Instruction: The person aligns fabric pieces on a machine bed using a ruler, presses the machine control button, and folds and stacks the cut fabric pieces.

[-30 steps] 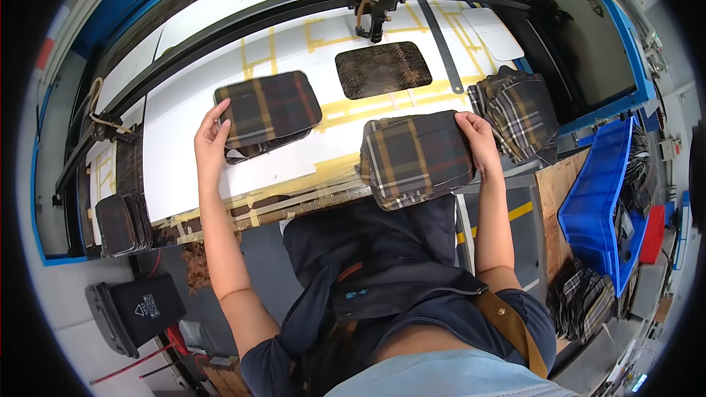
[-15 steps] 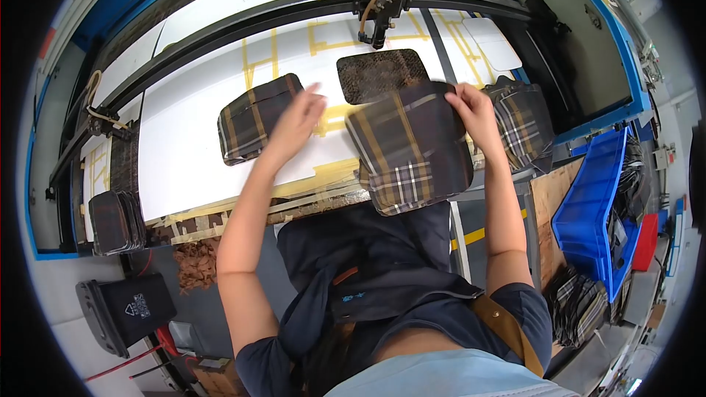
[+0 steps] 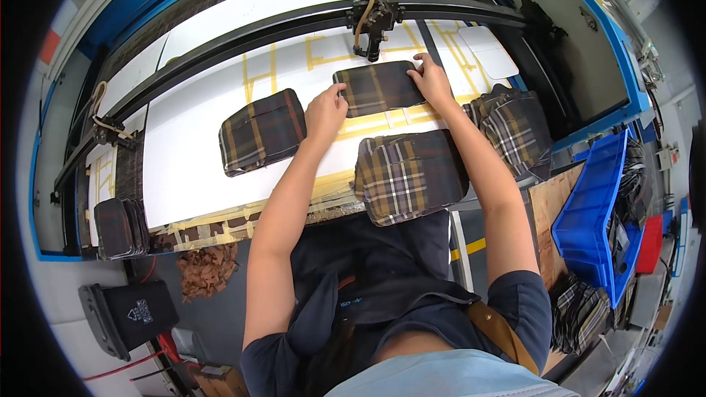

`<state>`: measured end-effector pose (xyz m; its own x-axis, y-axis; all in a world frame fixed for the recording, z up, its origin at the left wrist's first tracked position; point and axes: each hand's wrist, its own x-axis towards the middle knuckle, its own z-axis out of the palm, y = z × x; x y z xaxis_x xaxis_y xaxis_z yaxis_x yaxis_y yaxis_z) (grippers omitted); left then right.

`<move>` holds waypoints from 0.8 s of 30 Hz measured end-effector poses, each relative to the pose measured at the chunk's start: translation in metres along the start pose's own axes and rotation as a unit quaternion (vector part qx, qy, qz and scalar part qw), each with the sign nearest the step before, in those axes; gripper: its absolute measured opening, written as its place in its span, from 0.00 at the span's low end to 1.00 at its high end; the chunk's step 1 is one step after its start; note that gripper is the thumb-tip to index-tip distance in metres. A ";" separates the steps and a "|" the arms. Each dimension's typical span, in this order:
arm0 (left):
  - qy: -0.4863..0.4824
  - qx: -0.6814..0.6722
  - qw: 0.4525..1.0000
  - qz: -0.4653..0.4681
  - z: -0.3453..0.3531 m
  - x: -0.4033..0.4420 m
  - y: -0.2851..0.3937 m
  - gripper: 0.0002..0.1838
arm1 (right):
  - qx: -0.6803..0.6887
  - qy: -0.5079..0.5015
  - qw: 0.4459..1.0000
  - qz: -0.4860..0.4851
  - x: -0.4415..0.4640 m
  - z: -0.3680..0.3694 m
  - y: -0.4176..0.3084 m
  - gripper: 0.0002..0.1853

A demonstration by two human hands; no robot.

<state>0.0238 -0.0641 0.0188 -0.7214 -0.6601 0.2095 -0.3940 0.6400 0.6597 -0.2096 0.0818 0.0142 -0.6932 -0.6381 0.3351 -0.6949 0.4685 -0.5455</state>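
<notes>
White sheeting [image 3: 187, 162] ruled with yellow tape [image 3: 362, 126] makes up the work surface, its front edge toward the person. Nearest, a stack of plaid pieces [image 3: 412, 180] sits at that edge between the arms, with a plaid bundle [image 3: 263, 132] to its left. Beyond them, both hands are at a single plaid panel [image 3: 376, 90], which lies on the surface just below the black machine head [image 3: 373, 18]. The left hand [image 3: 326, 112] has its fingertips at the panel's left end — whether they pinch it, I cannot tell. The right hand [image 3: 432, 82] is at the far right corner, thumb and forefinger standing apart. To do this well, I would judge, use light, even contact at both ends: line the long side up with the tape, smooth outward so that no corner lifts, and release without dragging. An untidy plaid pile [image 3: 515, 129] lies to the right. Farther off, a black beam [image 3: 456, 11] carries the head across the surface, and a blue frame [image 3: 632, 77] borders the machine. Around it, the room holds a black bin [image 3: 143, 312] and brown scraps [image 3: 208, 268] at left, a blue crate [image 3: 585, 228] at right.
</notes>
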 end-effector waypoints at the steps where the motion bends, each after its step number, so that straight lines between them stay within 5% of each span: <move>1: 0.019 0.001 1.000 0.015 0.005 -0.003 -0.004 0.15 | -0.003 -0.006 1.000 0.004 0.000 0.001 -0.003 0.19; 17: 0.128 0.138 0.961 0.202 0.004 -0.010 0.010 0.12 | -0.096 0.074 0.989 -0.090 -0.004 0.001 0.010 0.18; 20: 0.037 0.011 0.954 0.298 0.018 -0.013 0.005 0.12 | -0.220 0.065 0.971 -0.073 -0.004 -0.018 0.020 0.20; 24: 0.014 0.040 0.946 0.321 0.032 -0.020 0.008 0.15 | -0.310 0.019 0.950 -0.009 -0.005 -0.030 0.034 0.17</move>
<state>0.0170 -0.0340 -0.0031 -0.8113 -0.1345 0.5689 0.0774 0.9399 0.3326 -0.2354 0.1198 0.0167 -0.6781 -0.6324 0.3745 -0.6777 0.7352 0.0144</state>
